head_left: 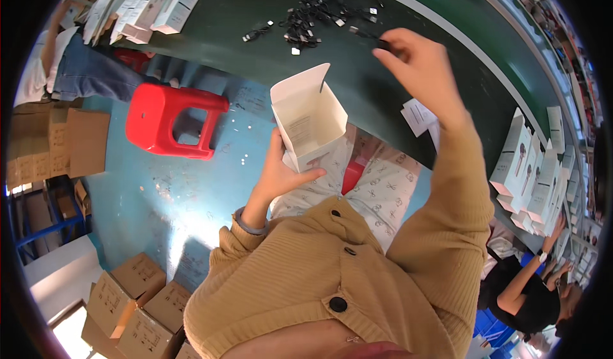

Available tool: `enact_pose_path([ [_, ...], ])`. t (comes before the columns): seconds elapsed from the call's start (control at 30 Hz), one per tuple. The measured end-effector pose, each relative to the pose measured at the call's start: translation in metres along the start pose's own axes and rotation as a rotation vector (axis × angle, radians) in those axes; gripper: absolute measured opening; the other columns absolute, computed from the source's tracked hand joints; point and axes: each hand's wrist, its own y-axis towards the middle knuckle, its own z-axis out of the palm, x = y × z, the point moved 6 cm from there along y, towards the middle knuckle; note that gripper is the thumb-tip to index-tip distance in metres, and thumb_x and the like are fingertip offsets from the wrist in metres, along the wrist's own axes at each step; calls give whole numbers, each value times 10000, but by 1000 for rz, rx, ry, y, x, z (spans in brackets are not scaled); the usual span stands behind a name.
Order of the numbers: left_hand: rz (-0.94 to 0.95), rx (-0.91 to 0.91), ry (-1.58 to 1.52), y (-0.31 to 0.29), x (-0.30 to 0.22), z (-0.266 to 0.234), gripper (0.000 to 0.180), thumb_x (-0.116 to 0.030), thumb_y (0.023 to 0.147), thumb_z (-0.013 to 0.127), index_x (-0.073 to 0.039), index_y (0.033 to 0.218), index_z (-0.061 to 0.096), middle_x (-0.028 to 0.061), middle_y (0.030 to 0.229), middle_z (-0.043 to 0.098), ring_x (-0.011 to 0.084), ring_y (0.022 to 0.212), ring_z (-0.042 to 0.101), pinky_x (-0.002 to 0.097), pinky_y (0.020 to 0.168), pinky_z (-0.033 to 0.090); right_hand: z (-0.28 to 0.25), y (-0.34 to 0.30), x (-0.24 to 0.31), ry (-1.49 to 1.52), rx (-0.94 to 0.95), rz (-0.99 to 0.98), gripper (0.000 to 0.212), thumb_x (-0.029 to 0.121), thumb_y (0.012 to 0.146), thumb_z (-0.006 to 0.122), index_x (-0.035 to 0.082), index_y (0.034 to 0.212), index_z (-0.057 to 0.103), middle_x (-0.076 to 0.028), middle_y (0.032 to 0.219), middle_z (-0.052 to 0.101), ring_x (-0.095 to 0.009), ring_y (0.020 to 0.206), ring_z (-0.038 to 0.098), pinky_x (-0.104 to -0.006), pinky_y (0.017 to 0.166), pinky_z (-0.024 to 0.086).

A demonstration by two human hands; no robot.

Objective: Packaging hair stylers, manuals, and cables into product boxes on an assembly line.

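Note:
My left hand (pixel 278 175) is wrapped around the lower side of a white cardboard box (pixel 314 121), held in front of my lap by the table edge. The box's top flap stands up, and I can see into its pale inside. Over the green table, my right hand (pixel 424 65) pinches a short black USB cable (pixel 368 35) between thumb and fingers, its plug pointing left. Just beyond lies a tangled pile of black USB cables (pixel 310 17) with pale plugs, and one bundled cable (pixel 257 32) lies apart to its left. Folded white leaflets (pixel 418 116) rest below my right wrist.
Rows of white boxes stand on the table at the far left (pixel 175 8) and right (pixel 516 161). A red plastic stool (pixel 175 119) is on the blue floor at left. Brown cartons (pixel 137 295) are stacked lower left. Other people sit at both sides.

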Motion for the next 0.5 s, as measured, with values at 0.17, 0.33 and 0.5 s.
enact_pose_path([
  [0.17,123,81,71,12,-17,27,979,-236,541,927,-17,1304,353,127,1242,505,232,1172,493,378,981,408,-72,-79,91,-237,-73,-428,199,88,679,732,62,862,658,-42,741,607,-186,545,545,-264,497,433],
  [0.33,134,268,119,21,-24,63,1125,-311,454,958,-14,1347,342,135,1278,500,253,1195,485,383,1000,397,-52,-122,113,-650,-18,-622,295,136,614,669,78,903,657,-14,857,556,-104,551,463,-248,415,333],
  [0.5,101,325,-155,19,-32,95,1114,-312,493,952,-3,1360,324,120,1267,508,255,1169,510,395,981,426,-99,-147,86,-321,-270,-502,392,191,685,725,88,1054,640,-150,1122,575,-184,669,543,-254,486,438],
])
